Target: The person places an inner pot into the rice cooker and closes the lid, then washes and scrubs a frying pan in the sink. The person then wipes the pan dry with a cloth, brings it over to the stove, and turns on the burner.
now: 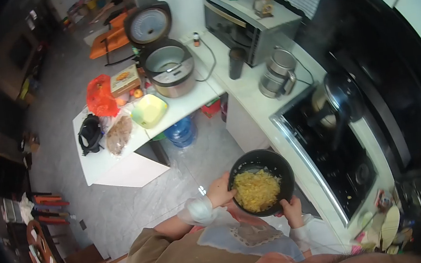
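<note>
My left hand (221,191) grips the left rim of a round dark pot (286,172), its thumb over the edge. On the lower right rim, my right hand (292,211) closes round the pot's edge. Yellow, grainy food (257,190) that looks like fried rice lies inside, with loose grains stuck to the dark inner wall. The pot is held in front of my body, beside the counter edge. Pale translucent cuffs (198,211) cover my wrists.
A rice cooker (171,83) stands with its lid up near a yellow-green bowl (149,111), red bag (101,96) and box. At right are a steel kettle (276,74), an oven (255,27) and a gas hob (330,153) with a lidded pan (343,95).
</note>
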### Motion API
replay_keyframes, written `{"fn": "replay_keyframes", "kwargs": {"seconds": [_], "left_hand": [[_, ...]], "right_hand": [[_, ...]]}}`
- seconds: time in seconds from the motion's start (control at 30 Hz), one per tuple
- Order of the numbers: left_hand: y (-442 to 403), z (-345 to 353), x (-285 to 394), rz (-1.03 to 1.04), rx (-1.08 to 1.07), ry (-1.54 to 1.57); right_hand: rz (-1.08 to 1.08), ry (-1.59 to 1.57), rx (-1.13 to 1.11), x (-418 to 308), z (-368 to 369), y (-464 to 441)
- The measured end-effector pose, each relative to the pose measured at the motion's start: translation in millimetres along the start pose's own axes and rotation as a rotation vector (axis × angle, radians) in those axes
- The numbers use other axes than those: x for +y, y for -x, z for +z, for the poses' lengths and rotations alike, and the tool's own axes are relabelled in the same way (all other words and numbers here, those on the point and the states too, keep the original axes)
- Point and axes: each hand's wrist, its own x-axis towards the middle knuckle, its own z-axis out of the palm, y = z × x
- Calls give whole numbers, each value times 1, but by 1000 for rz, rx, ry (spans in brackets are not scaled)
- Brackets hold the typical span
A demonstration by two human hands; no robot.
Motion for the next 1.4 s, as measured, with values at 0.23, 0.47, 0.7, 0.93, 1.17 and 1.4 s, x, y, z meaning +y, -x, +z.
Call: {"fn": "replay_keyframes", "kwargs": {"seconds": [0.23,0.47,0.7,0.93,1.17,1.4], "left_hand": [[-5,-123,33,-140,300,-78],[-42,-219,31,-212,564,-10],[-133,-345,-34,36,757,96],[-274,-464,-141,154,827,146],[-349,-490,-233,67,718,309],[-382,-475,-306,20,698,306]], "right_hand": [[-255,180,-296,-88,72,-77],[-509,118,-495,-218,164,-148],[-753,219,-513,-336,286,-225],[-769,195,-464,-400,426,-365],[-718,369,-417,-401,486,-447],[-868,588,-314,-379,515,-503]]}}
